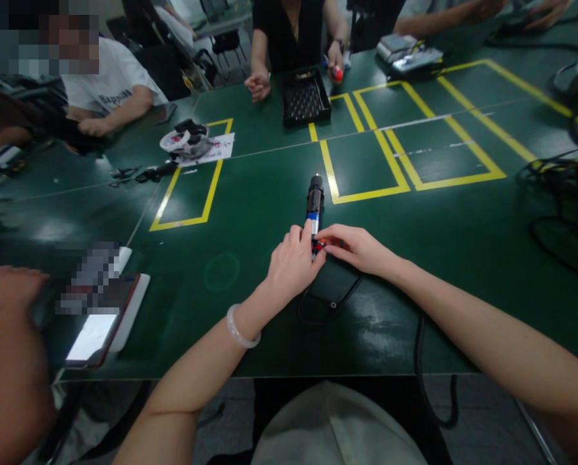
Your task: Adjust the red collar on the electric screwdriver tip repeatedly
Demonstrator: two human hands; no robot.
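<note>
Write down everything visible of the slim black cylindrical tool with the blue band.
The slim black cylindrical tool, plastic-looking, has a blue band, a silvery patch behind it and a thin tip pointing away from the person. Whether it rests on the dark green table is unclear. The bare left hand holds its rear; the bare right hand is at a small red-orange part there.

Before the person, an electric screwdriver (314, 201) lies on the table (264, 352), tip pointing away, the left hand (293, 255) over its rear, the right hand (359, 248) just right. Well left lies a phone (92, 336); beyond it, a paper sheet (225, 147). Behind the screwdriver sits a tray (306, 121); far right, tangled cables (550, 169).
</note>
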